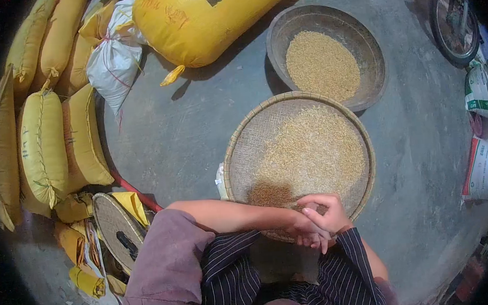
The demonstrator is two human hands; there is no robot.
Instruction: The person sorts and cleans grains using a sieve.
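Observation:
A round woven tray (243,147) lies on the concrete floor in front of me, holding a spread of pale husked grain (311,154). Both my hands meet at its near rim. My left hand (304,234) reaches across from the left and its fingers wrap the rim, partly hidden under the other hand. My right hand (327,213) lies on top of it with the fingers curled over the grain at the rim. Whether it pinches anything is unclear. Beyond the tray stands a grey metal basin (369,50) with a heap of grain (322,64).
A big yellow sack (202,21) lies at the back. Stacked yellow sacks (42,142) and a white tied bag (112,60) line the left. A small woven lid (111,222) is by my left knee. A wheel (453,22) and printed bags (484,171) stand on the right.

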